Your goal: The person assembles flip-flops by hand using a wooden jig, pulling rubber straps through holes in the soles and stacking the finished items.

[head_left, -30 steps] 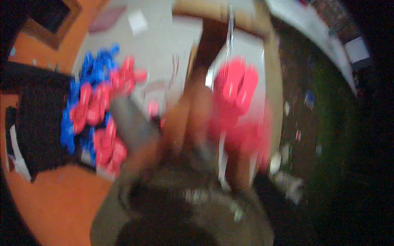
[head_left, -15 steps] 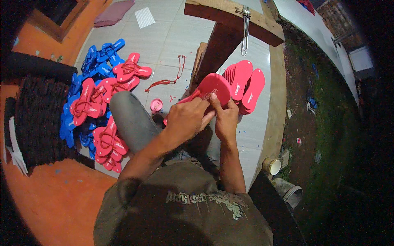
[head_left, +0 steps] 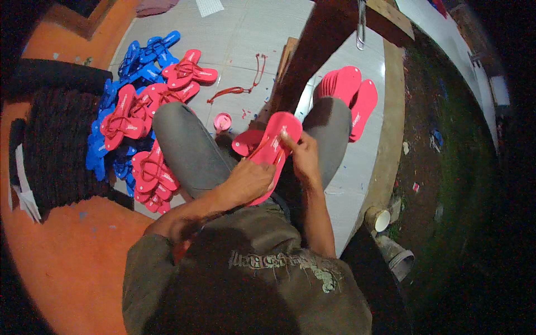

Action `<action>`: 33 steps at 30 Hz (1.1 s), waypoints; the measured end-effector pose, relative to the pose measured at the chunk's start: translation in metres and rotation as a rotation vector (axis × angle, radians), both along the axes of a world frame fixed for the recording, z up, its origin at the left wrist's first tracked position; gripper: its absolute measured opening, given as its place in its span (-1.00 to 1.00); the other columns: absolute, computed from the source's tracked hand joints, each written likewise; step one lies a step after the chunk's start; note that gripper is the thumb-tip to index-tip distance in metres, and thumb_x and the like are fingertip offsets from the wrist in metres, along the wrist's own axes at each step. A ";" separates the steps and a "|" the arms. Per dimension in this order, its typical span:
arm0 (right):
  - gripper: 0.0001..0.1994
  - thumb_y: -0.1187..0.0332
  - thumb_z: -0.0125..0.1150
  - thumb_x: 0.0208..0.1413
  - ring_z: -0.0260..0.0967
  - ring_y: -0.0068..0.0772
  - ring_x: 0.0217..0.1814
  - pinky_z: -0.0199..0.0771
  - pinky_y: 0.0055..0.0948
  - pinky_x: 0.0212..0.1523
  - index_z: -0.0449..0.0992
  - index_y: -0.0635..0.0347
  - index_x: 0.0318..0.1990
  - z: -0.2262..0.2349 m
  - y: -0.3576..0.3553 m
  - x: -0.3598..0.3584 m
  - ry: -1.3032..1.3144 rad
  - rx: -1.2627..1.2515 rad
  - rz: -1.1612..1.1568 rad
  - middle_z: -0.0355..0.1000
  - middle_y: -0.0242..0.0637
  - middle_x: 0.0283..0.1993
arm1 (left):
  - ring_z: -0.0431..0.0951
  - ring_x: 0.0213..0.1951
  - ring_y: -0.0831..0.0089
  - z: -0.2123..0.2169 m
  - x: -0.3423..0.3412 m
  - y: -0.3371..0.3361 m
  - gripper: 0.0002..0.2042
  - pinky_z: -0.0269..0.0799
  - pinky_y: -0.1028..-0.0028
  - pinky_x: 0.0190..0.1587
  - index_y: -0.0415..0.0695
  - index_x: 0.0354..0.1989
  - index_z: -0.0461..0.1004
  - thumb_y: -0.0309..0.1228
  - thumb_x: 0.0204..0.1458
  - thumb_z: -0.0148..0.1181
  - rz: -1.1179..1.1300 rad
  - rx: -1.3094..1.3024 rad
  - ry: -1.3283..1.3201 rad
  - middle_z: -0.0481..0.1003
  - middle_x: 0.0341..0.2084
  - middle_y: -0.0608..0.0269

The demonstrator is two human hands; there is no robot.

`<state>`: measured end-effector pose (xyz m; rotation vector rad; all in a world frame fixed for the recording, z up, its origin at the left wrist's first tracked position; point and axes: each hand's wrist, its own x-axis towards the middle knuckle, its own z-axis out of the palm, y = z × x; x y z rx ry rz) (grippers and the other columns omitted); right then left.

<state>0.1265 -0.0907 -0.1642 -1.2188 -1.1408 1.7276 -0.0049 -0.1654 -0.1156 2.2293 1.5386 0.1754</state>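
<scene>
A pink flip-flop [head_left: 283, 125] is held between my knees and body, its toe end pointing away from me. My left hand [head_left: 251, 180] is closed at its middle, over the red strap; the exact grip of the fingertips is hidden. At the right edge, my right hand [head_left: 306, 159] pinches the sole, thumb pressed on the upper face and fingers underneath. Just behind and left of it lies another pink sandal [head_left: 243, 146], partly covered. A small round pink container [head_left: 222, 121] stands on the floor beyond, near loose red straps [head_left: 231, 91].
Pink flip-flops [head_left: 124, 120] and blue flip-flops [head_left: 146, 72] are heaped left of my left knee. Pink soles [head_left: 347, 84] stand stacked beyond my right knee. A wooden beam [head_left: 312, 47] rises ahead. Dark stacked material [head_left: 61, 139] sits far left, a white cup [head_left: 379, 219] right.
The held flip-flop has come closer to my body and turned more upright in view, with both hands still on it. My right knee now shows beside the stacked soles. The head view has shifted.
</scene>
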 end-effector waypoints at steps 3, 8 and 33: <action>-0.80 0.27 0.15 0.00 0.19 -0.68 -0.53 0.17 -0.64 -0.49 0.47 0.24 -0.36 -0.002 0.003 0.003 -0.060 0.011 0.001 0.37 -0.45 -0.49 | 0.48 -0.56 0.19 0.003 -0.009 -0.010 -0.82 0.41 0.25 -0.50 -0.18 -0.48 0.38 -0.31 -0.15 0.09 0.091 -0.070 -0.043 0.44 -0.58 0.12; -0.85 0.32 0.02 0.09 0.29 -0.63 -0.44 0.37 -0.50 -0.34 0.36 0.16 -0.24 0.045 0.035 -0.008 0.531 -0.116 -0.366 0.37 -0.49 -0.37 | 0.42 -0.31 0.42 0.013 -0.075 -0.001 -0.64 0.30 0.48 -0.20 -0.20 -0.27 0.34 -0.23 -0.17 0.23 0.636 0.316 -0.550 0.42 -0.43 0.23; -0.75 0.28 0.16 -0.02 0.31 -0.61 -0.45 0.29 -0.61 -0.49 0.41 0.23 -0.23 0.001 0.046 -0.004 -0.034 0.178 -0.301 0.40 -0.38 -0.37 | 0.43 -0.25 0.20 -0.023 -0.028 0.020 -0.80 0.36 0.27 -0.26 -0.16 -0.39 0.36 -0.29 -0.10 0.09 0.234 0.182 -0.330 0.39 -0.33 0.03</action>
